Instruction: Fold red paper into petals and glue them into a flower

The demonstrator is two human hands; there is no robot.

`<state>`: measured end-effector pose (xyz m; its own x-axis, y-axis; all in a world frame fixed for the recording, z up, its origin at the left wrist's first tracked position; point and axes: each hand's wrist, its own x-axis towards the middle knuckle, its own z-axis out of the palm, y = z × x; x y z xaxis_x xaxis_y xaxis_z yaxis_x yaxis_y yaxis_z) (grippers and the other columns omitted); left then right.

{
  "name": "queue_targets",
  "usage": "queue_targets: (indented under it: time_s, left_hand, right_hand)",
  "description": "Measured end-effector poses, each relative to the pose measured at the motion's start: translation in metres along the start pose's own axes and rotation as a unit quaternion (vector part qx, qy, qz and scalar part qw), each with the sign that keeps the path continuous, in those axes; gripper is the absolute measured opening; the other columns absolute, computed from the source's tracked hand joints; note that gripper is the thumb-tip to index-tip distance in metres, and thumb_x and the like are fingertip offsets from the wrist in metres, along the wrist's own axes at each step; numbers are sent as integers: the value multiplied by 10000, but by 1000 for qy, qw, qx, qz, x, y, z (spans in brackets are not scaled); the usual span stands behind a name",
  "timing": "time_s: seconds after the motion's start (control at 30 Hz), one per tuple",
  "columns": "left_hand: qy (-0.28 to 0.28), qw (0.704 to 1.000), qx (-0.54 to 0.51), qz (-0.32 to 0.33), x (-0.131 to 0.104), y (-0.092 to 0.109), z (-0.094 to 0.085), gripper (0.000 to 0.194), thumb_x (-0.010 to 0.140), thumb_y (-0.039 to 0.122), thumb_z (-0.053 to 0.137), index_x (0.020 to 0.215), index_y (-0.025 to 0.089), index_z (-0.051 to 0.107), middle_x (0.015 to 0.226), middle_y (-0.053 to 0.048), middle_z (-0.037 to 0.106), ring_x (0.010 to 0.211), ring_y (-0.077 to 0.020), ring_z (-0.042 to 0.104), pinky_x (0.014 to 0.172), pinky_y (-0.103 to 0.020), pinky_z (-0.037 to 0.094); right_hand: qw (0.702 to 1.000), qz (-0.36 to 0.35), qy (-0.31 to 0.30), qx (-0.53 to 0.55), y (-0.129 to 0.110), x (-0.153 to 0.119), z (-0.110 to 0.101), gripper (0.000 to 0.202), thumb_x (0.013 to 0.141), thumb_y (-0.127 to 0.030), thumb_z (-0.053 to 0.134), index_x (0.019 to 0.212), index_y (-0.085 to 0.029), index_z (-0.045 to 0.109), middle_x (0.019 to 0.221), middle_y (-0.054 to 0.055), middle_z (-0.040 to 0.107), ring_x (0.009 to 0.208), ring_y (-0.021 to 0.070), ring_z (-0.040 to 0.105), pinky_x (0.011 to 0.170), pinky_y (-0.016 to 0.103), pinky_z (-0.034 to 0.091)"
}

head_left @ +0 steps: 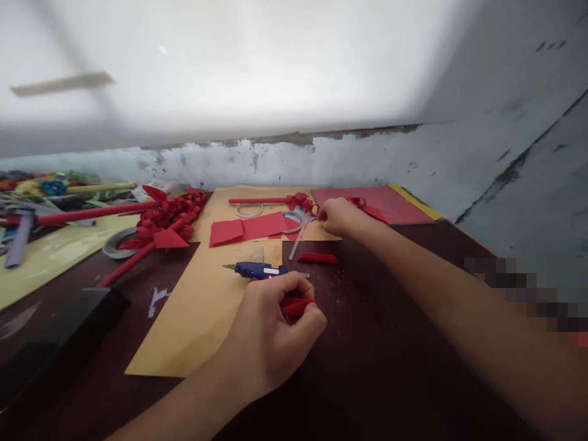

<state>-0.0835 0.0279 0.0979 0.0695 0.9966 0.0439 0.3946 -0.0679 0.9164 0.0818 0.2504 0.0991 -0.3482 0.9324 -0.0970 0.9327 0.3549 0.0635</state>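
Left hand: the left hand (280, 334) is pinching a small, folded, bright red paper piece (296, 305) between thumb and finger.
Folded red piece: it sits in that pinch, above the dark brown table (367, 367), with part of it hidden by the hand.
Right hand: the right hand (339, 217) reaches far out with its fingers bent down, next to a red paper flower on a long red stick (261, 201). I can't tell if it holds anything.
Glue gun: a blue plastic glue gun with a metal tip (260, 270) lies just past the left hand, tip pointing left. A tiny red light shows on it.
Loose red roll: a narrow, folded red paper roll (318, 258) lies on the table, between the two hands.
Red strips: flat red paper strips (264, 226) lie on the tan paper sheet (202, 306), near two rings of tape (249, 210).
Far left: a big bunch of red paper flowers (172, 217) is near a long black box (64, 343).
Step now: it looks like sorting and picking up small red paper bits.
Next move: it seems to call for a soft pinch, so the folded paper isn't squashed, and care near the maybe-hot tip.
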Motion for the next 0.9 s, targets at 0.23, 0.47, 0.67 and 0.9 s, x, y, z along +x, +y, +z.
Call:
queue_targets:
  time_s: [0.23, 0.47, 0.67, 0.9]
  left_hand:
    - [8, 1000, 2, -9, -1, -1, 2, 75, 773, 229, 595, 700, 213, 591, 577, 61, 493, 528, -106, 407, 481, -232, 293]
    - [5, 1000, -3, 0, -3, 2, 1, 73, 753, 226, 606, 683, 213, 588, 576, 59, 538, 552, -112, 465, 525, -236, 348]
    - [-14, 1000, 7, 9, -2, 1, 1, 78, 772, 224, 626, 696, 205, 620, 601, 53, 584, 582, -119, 525, 561, -238, 389]
    - [-16, 1000, 0, 8, 0, -1, 3, 79, 760, 217, 617, 685, 200, 635, 626, 39, 608, 610, -127, 551, 582, -235, 407]
  right_hand:
    - [1000, 12, -20, -20, -7, 5, -1, 347, 1020, -348, 694, 1326, -190, 661, 1352, 122, 667, 1126, 265, 696, 936, 460, 603]
    - [999, 0, -19, -32, -10, 4, -1, 369, 1017, -351, 697, 1339, -176, 651, 1354, 127, 665, 1129, 271, 696, 938, 474, 603]
    - [999, -17, -22, -18, -10, 3, 7, 375, 1012, -349, 705, 1336, -169, 652, 1347, 129, 667, 1125, 272, 698, 934, 471, 604]
    - [992, -93, 39, 80, -8, -35, 1, 301, 1028, -341, 682, 1287, -187, 679, 1327, 112, 685, 1109, 255, 701, 939, 466, 604]
